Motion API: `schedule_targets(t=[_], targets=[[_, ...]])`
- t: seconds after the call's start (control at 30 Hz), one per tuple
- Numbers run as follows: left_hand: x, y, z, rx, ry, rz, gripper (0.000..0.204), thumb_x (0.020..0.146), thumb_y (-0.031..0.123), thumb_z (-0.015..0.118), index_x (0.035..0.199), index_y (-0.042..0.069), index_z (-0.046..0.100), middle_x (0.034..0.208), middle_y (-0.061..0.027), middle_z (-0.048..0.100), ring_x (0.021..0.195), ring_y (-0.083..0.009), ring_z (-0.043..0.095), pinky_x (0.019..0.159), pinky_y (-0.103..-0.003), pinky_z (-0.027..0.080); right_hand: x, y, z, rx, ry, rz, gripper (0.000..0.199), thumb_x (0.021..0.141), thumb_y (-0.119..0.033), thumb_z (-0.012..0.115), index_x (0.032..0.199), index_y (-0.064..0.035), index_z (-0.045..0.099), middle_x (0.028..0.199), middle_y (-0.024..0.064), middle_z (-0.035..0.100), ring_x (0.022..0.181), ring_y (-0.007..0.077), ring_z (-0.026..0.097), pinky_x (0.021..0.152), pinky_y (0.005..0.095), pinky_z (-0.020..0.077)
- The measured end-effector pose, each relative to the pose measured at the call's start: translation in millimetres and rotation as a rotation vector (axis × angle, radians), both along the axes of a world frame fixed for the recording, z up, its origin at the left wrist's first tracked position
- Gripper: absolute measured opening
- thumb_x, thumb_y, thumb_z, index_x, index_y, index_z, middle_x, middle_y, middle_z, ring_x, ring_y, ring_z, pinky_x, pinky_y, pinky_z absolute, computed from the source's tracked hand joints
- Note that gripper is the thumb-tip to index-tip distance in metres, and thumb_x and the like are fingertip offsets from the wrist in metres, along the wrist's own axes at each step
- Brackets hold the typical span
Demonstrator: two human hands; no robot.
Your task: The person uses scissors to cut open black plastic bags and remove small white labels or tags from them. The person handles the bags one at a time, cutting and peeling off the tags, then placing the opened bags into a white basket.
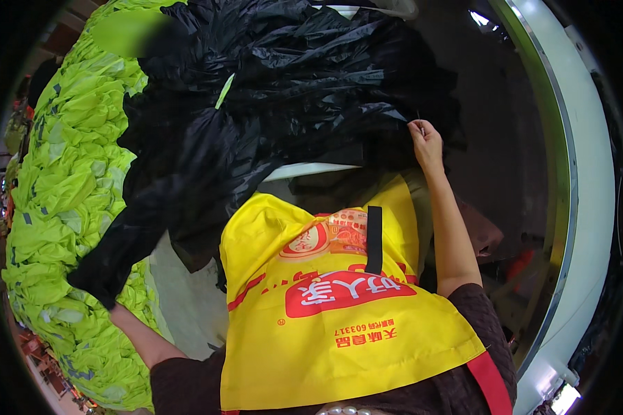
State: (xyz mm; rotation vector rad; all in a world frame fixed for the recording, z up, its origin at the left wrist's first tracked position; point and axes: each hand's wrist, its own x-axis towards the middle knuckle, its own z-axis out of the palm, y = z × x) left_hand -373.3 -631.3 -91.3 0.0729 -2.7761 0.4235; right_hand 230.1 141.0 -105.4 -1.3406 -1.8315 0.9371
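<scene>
A large black garment (277,104) of thin, shiny, crumpled fabric spreads in front of me, with a small yellow-green strip (225,90) on it. My right hand (426,142) is at its right edge, thumb and fingers pinched together on the fabric. A thin line shows at those fingertips, too fine to identify. On the left, a long sleeve-like part of the garment reaches down to my left forearm (142,336). Black fabric covers my left hand there, so its fingers are hidden.
A high heap of yellow-green garments (69,214) with grey patches runs along my left. I wear a yellow apron (339,366) with a black strip (374,238) on it. At right curves a pale table-like edge (588,180). A pale surface (187,297) shows beneath the garment.
</scene>
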Motion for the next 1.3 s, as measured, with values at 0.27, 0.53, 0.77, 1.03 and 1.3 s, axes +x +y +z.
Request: schedule_targets(t=[0.27,0.53,0.77,1.03,1.3], targets=[[53.9,312.2,-67.2,1.277,0.364,-0.311,0.026,0.090,0.016,0.044,0.101,-0.004,0.057,0.103,-0.0139,0.059,0.090,-0.0233,0.055,0.083,-0.033,0.044,-37.2,-11.3,-5.1,0.022,0.124,0.170,0.018,0.086,-0.019,0.058,0.086,-0.0010,0.061,0.066,-0.0011,0.050,0.061,0.0069,0.043,0.056,0.0232,0.0372],[243.4,713.7,-50.4,0.756,-0.354,-1.528,0.047,0.078,0.023,0.063,0.121,0.007,0.050,0.109,-0.0170,0.059,0.108,-0.0332,0.052,0.094,-0.040,0.037,-28.7,-114.2,34.0,-0.481,0.209,0.286,0.019,0.091,-0.020,0.052,0.091,-0.0026,0.060,0.068,-0.0027,0.051,0.064,0.0052,0.046,0.058,0.0204,0.0384],[284.0,716.0,-5.8,-0.030,-1.036,-1.599,0.037,0.070,0.024,0.066,0.103,0.010,0.058,0.099,-0.0158,0.062,0.095,-0.0336,0.058,0.081,-0.042,0.046,26.5,-104.1,37.3,-0.617,0.634,-0.107,0.019,0.092,-0.024,0.049,0.095,-0.0073,0.057,0.072,-0.0019,0.054,0.049,0.0033,0.039,0.042,0.0173,0.0289],[271.4,512.7,15.3,-0.457,-0.856,-1.935,0.039,0.078,0.015,0.052,0.116,0.017,0.058,0.086,-0.0073,0.056,0.085,-0.0239,0.053,0.080,-0.037,0.039,-20.2,-10.6,-5.8,-0.326,0.413,-0.480,0.024,0.078,-0.027,0.067,0.087,-0.0063,0.058,0.071,0.0006,0.058,0.050,0.0066,0.041,0.044,0.0217,0.0317],[311.3,525.7,12.1,-0.531,-1.101,-1.469,0.033,0.076,0.017,0.055,0.107,0.009,0.061,0.097,-0.0112,0.059,0.101,-0.0281,0.053,0.090,-0.038,0.040,-21.8,8.1,-64.9,-0.296,0.409,-0.472,0.019,0.077,-0.016,0.065,0.071,-0.0104,0.048,0.058,-0.0034,0.044,0.047,0.0081,0.040,0.042,0.0236,0.0303]])
